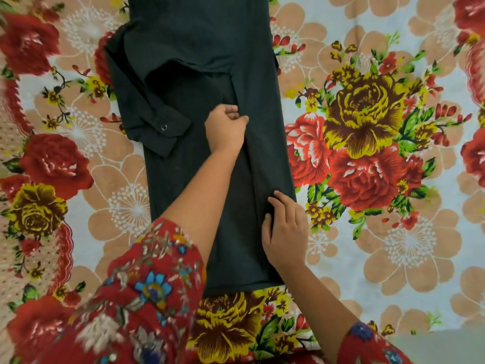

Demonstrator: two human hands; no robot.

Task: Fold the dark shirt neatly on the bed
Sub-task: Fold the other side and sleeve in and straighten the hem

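dark shirt [183, 179] on bed, under both hands

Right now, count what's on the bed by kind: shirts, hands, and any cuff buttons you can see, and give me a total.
Dark shirt: 1
Hands on the shirt: 2, left hand and right hand
Cuff button: 1
Total: 4

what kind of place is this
Likely a bedroom at home: a floral bedsheet covers the whole surface, and a dark shirt lies spread on it for folding by two bare hands.
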